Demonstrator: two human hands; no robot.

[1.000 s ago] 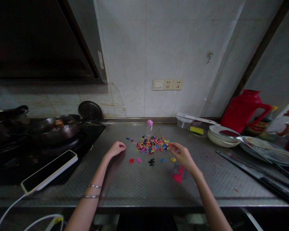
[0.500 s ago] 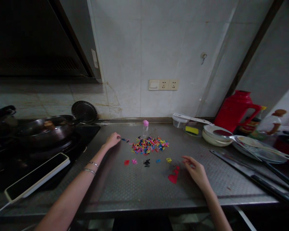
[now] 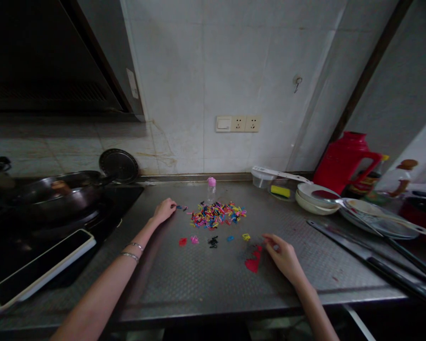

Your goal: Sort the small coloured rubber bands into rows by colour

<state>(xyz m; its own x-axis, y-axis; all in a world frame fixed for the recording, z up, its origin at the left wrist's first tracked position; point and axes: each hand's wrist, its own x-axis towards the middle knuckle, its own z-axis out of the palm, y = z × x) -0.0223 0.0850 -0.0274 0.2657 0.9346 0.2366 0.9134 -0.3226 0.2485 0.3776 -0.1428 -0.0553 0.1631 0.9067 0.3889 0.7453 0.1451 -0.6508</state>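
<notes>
While the left hand (image 3: 165,210) is over by a few small dark blue pieces (image 3: 178,207) — fingertips bunched right at them, can't tell if it's gripping one — the right hand (image 3: 283,255) is loosely curled just beside a flat red thing (image 3: 252,264) (can't tell if it's holding anything either). The multicolored pile (image 3: 218,215) sits mid-counter (image 3: 184,284), in front of a pink-capped bottle (image 3: 212,190), and nearer the front edge there's a row: red bunch (image 3: 182,242), pink bunch (image 3: 194,240), black bunch (image 3: 213,242), blue bunch (image 3: 230,238), yellow bunch (image 3: 246,237).
</notes>
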